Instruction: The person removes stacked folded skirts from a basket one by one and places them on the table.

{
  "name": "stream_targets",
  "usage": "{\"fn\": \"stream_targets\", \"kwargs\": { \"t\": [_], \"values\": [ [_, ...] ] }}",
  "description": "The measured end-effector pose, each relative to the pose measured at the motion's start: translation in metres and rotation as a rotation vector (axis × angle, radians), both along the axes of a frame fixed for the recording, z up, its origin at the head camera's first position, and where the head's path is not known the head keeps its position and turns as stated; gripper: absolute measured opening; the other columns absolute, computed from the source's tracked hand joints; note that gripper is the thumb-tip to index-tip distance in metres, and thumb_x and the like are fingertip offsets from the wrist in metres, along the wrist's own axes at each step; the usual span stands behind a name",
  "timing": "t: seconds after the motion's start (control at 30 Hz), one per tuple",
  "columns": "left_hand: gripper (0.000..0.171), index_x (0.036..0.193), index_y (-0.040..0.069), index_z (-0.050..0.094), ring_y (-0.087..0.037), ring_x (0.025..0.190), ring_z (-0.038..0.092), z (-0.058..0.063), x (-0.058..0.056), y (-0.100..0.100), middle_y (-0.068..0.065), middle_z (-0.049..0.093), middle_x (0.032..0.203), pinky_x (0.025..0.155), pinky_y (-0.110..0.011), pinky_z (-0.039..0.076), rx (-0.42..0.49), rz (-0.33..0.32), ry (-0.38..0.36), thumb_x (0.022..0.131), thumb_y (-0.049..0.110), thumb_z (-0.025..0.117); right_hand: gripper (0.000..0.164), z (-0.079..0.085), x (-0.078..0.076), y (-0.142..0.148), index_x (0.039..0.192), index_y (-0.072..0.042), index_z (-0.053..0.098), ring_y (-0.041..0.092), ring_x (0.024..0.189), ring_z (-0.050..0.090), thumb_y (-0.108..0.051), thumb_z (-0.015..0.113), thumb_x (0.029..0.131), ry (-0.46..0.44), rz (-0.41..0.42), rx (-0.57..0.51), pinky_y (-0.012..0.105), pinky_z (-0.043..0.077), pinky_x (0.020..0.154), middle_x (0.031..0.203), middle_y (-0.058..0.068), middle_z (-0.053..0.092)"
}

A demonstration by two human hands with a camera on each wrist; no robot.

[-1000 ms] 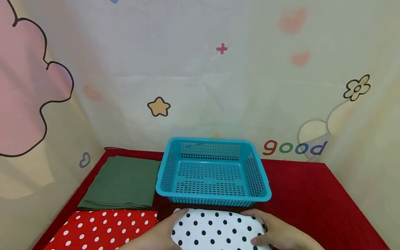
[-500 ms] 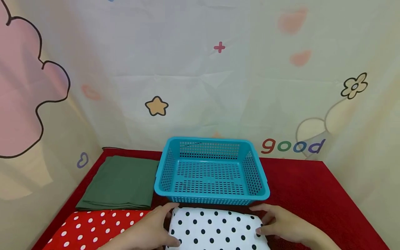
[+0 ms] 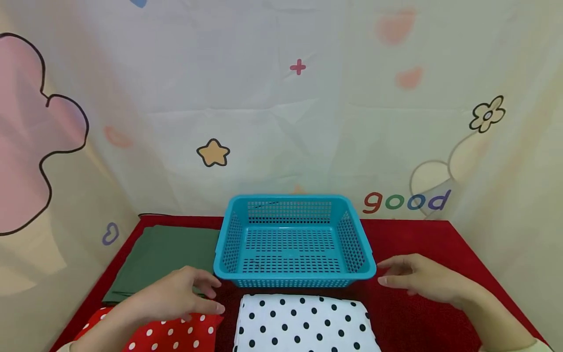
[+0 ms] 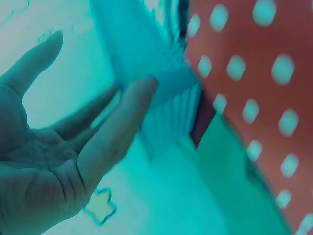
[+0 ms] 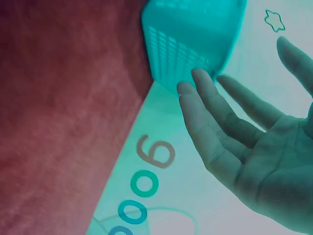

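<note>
A blue plastic basket with perforated walls stands in the middle of the red table. In front of it lies a folded white cloth with black dots. My left hand hovers over the red cloth with white dots and the green folded cloth, left of the basket's near corner. Close to the basket's right side is my right hand, above the bare table. Both hands hold nothing, their fingers relaxed and spread, as the left wrist and right wrist views also show.
The red table covering spreads right of the basket. A pale printed curtain with a star, hearts and the word "good" hangs behind the table and along both sides.
Both hands have let go of the white dotted cloth and moved apart and up, toward the basket's two sides. The cloth stays lying in front of the basket. The head view has shifted slightly.
</note>
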State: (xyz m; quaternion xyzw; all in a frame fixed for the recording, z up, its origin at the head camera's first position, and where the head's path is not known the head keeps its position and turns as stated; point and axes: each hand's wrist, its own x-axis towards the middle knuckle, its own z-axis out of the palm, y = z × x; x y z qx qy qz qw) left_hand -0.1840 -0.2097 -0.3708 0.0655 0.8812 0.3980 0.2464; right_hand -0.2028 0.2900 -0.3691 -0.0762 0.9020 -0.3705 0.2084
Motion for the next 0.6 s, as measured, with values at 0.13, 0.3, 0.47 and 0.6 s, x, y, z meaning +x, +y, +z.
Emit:
{"fn": "stream_targets", "kwargs": {
  "t": [0.13,0.3,0.47,0.6],
  "values": [
    [0.052,0.127,0.005,0.067,-0.019,0.092,0.067,0.018,-0.017,-0.009,-0.002,0.072,0.102,0.072,-0.038,0.065,-0.001,-0.039,0.067,0.086,0.033,0.084,0.072,0.01,-0.014,0.001,0.151,-0.003,0.048,0.029,0.113,0.065,-0.042,0.071,0.096,0.079,-0.025,0.031,0.045,0.063,0.085,0.134,0.018,0.065],
    [0.061,0.134,0.003,0.063,-0.021,0.093,0.068,0.025,-0.049,-0.007,-0.008,0.073,0.111,0.073,-0.037,0.064,0.007,0.002,0.225,0.087,0.035,0.084,0.079,0.012,-0.038,-0.005,0.156,-0.004,0.04,0.051,0.13,0.054,-0.049,0.067,0.097,0.205,-0.064,0.088,0.059,0.06,0.09,0.146,0.027,0.054],
    [0.071,0.142,0.005,0.058,-0.033,0.11,0.066,0.017,-0.079,0.001,-0.018,0.066,0.129,0.078,-0.042,0.064,-0.035,0.059,0.346,0.085,0.039,0.084,0.084,0.012,-0.061,-0.015,0.162,-0.003,0.028,0.056,0.139,0.042,-0.051,0.061,0.101,0.241,-0.102,0.089,0.066,0.054,0.098,0.156,0.031,0.041],
    [0.082,0.152,0.007,0.046,-0.043,0.127,0.058,0.009,-0.097,0.009,-0.022,0.058,0.144,0.086,-0.05,0.063,-0.079,0.113,0.395,0.087,0.042,0.081,0.089,0.012,-0.079,-0.022,0.165,-0.005,0.019,0.059,0.143,0.034,-0.053,0.058,0.102,0.229,-0.125,0.083,0.071,0.05,0.101,0.161,0.033,0.031]
  ]
}}
